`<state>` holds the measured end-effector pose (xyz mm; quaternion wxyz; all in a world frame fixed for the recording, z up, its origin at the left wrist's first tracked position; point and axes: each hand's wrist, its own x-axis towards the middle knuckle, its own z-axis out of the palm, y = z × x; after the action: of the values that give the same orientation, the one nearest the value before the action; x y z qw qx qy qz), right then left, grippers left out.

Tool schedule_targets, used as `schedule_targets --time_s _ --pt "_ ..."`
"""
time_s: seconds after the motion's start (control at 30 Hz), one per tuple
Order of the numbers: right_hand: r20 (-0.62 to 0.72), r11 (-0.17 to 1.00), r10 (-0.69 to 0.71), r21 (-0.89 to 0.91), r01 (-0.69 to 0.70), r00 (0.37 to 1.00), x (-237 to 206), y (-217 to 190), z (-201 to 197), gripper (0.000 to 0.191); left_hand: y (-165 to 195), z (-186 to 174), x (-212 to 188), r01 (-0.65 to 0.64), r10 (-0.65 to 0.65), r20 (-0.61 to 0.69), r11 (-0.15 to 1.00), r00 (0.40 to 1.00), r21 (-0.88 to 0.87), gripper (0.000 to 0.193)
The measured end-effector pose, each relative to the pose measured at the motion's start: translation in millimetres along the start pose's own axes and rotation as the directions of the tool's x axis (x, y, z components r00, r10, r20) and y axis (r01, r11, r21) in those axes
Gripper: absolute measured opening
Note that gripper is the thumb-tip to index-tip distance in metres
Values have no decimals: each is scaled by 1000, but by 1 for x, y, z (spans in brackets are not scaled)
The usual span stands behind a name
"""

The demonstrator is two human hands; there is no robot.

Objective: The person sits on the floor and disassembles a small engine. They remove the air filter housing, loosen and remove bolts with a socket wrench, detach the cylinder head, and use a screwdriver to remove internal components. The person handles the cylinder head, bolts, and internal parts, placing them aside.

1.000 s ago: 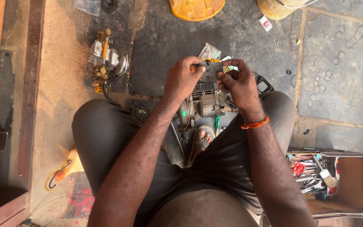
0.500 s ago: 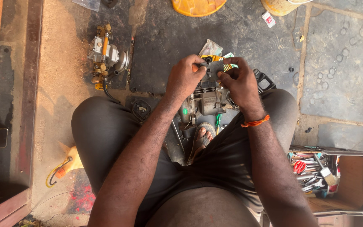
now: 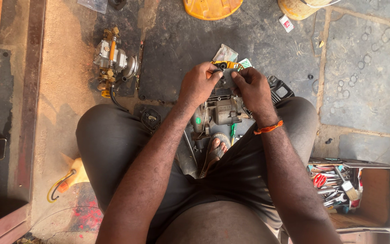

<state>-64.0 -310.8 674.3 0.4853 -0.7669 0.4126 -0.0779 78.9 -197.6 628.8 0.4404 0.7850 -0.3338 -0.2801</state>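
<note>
Holding: left hand (image 3: 198, 84) and right hand (image 3: 252, 88) both pinch small dark grey metal part (image 3: 226, 79)
Where: atop grey metal engine block (image 3: 220, 110), between knees, on stone floor (image 3: 362, 68)
Handling: likely rigid, light, greasy; take by edges
Nearby: brass-and-silver carburettor assembly (image 3: 112, 58); wooden tool box (image 3: 355, 190)

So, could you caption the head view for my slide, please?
Seated person's left hand and right hand grip a small engine.

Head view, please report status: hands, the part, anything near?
Left hand and right hand both grip small dark part. Grey engine directly below it. Toolbox at right, apart.
</note>
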Motion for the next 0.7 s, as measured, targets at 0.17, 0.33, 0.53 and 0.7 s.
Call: schedule_targets --time_s 0.17,0.33,0.53,0.7 --pt "-87 979 -60 -199 42 994 8 9 7 30 2 5 -5 6 -4 -59 999 998 32 21" --pt "-121 950 -86 -309 44 989 11 14 12 35 3 10 -10 -34 56 -149 989 987 146 26" --pt "-103 968 38 -242 -62 994 10 10 10 38 5 6 -7 -11 27 -104 988 994 151 27" --pt "-92 971 -14 -241 -8 996 8 6 10 39 8 7 -11 -44 66 -119 983 991 180 26"
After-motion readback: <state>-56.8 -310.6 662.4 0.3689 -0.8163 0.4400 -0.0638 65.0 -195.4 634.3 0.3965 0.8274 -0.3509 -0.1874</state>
